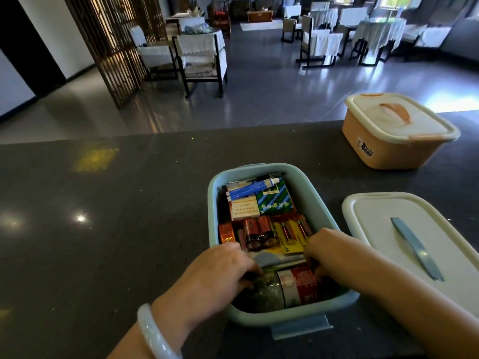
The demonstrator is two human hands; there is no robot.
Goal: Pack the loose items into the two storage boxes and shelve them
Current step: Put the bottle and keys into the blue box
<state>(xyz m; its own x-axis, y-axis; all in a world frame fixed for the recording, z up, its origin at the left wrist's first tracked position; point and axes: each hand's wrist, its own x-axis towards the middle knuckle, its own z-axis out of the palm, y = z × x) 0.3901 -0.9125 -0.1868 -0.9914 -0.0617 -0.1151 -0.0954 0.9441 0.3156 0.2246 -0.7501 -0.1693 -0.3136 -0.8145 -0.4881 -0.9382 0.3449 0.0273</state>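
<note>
Both hands' grips curled tight on the jar (pixel 285 288) inside the blue box (pixel 318 200): left hand (pixel 217 270), right hand (pixel 326 250).

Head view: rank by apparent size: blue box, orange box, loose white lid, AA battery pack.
1. blue box
2-3. loose white lid and orange box look close; the lid is nearer the camera and cropped, so unranked.
4. AA battery pack, clearly smallest.

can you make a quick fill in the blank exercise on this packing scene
1. Both hands grip a glass jar lying in the pale ____ plastic box.
2. The orange plastic box has its lid ____.
3. The white lid with a blue handle lies to the ____ of the open box.

Missing: blue; on; right
</note>
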